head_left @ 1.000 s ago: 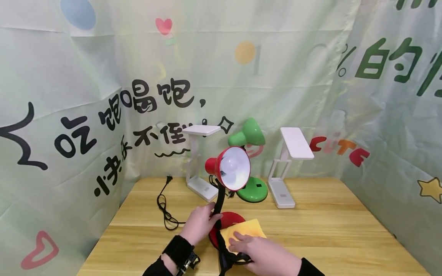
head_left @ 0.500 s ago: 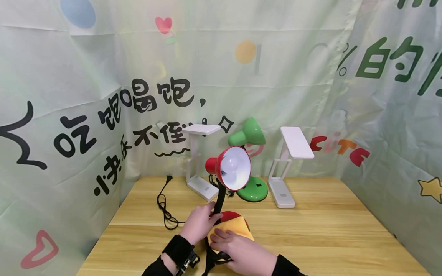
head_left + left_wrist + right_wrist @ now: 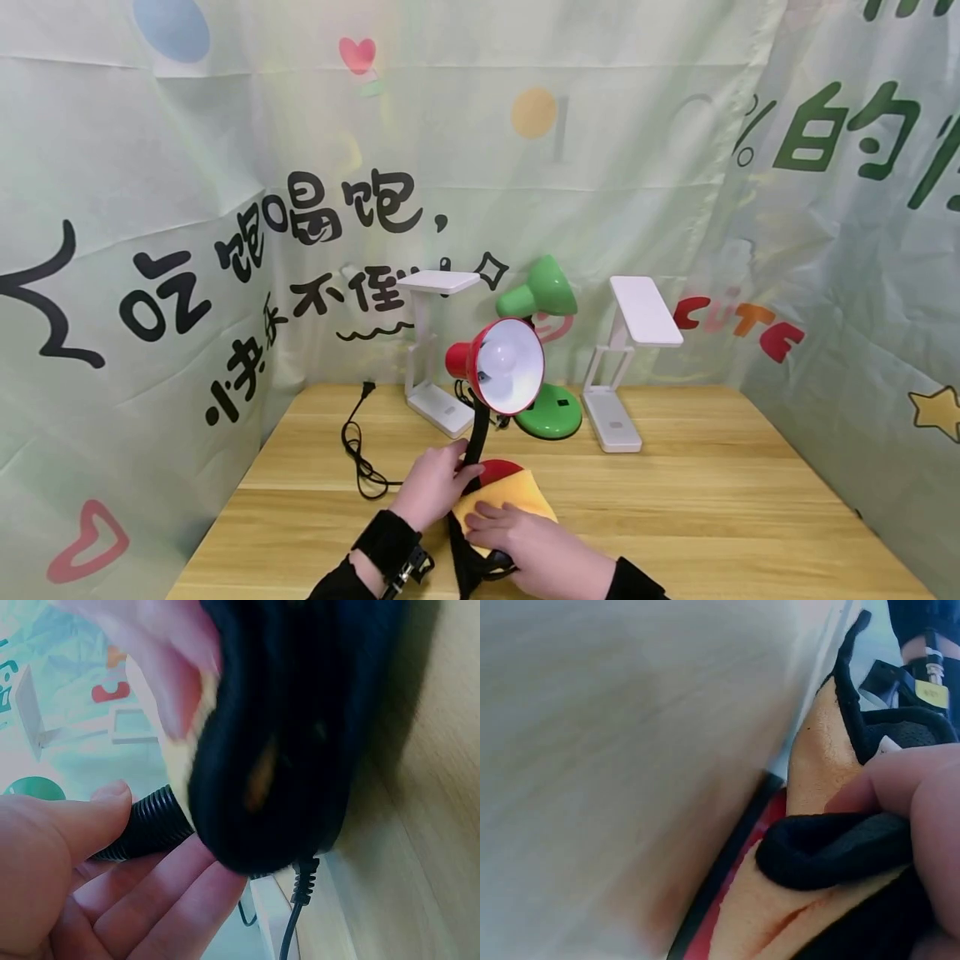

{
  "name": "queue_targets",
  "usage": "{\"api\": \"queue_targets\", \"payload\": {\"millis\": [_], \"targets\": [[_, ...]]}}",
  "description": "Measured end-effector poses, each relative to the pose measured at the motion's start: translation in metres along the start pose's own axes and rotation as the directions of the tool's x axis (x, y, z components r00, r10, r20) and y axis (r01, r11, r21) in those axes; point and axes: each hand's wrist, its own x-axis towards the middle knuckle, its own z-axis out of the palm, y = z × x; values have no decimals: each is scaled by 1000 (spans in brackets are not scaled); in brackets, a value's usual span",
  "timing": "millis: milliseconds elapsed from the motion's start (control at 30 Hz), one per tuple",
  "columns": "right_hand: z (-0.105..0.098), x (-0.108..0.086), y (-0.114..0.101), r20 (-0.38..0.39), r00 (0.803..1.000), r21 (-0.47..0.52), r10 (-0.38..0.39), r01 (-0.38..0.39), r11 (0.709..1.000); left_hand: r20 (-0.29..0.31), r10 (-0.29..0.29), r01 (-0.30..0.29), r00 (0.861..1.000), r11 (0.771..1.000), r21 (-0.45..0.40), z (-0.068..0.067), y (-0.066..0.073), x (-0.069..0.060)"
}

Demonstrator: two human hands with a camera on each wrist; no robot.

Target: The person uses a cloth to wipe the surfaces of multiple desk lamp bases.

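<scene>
A red desk lamp [image 3: 459,360] with a white-lined shade stands near the front of the table. My left hand [image 3: 427,492] holds its black ribbed gooseneck [image 3: 159,821], thumb on one side and fingers curled round the other. On the lamp's round red base [image 3: 501,472] lies a yellow cloth [image 3: 517,493] with black trim, covering most of it. My right hand [image 3: 536,546] presses on this cloth with its fingers stretched out. In the right wrist view, a black-edged fold [image 3: 832,851] bunches by the thumb, and the base's rim shows beside the cloth.
Behind the red lamp stand a green lamp [image 3: 551,412] and two white folding lamps, one on the left [image 3: 441,408] and one on the right [image 3: 611,421]. A black cord with a plug [image 3: 358,458] lies on the table's left. Printed curtains [image 3: 600,208] enclose the table.
My right hand and the cloth have slid left across the lamp's base, then slightly back to the right. The left hand stays on the gooseneck.
</scene>
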Motion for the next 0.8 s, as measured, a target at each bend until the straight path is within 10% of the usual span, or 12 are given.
{"api": "queue_targets", "payload": {"millis": [400,800], "targets": [[-6,-27,28,-108,968,69,226,-219,973,-15,5,-5,1000,1000,-18,0,-3,1],[2,8,69,-141,917,87,373,-364,927,-12,49,-49,999,998,30,-1,0,2]]}}
